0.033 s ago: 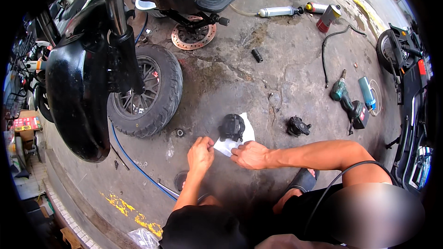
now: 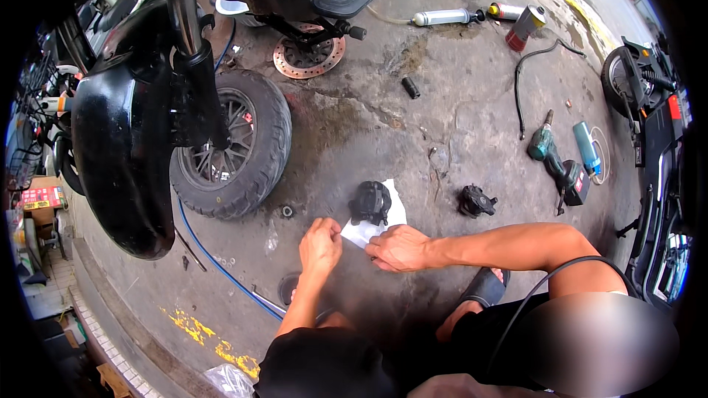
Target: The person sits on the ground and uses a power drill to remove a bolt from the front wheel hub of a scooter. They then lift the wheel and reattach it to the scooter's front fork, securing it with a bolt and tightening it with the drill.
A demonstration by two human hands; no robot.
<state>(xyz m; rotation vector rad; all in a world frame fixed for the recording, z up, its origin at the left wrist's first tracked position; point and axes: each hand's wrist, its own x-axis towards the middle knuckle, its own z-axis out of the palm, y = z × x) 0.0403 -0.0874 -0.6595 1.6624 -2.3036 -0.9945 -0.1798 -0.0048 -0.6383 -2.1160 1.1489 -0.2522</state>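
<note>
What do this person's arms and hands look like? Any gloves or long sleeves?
Both the left hand and the right hand are bare: no gloves, and no rings or watch that I can see. No sleeve shows on the left forearm or right forearm. A thin black cable curves across the right upper arm.

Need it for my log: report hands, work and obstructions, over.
Left hand by left corner of white paper sheet, contact unclear. Right hand overlapping its near edge. Blocky black mechanical part on the sheet. Nothing visible between hands and part.
</note>
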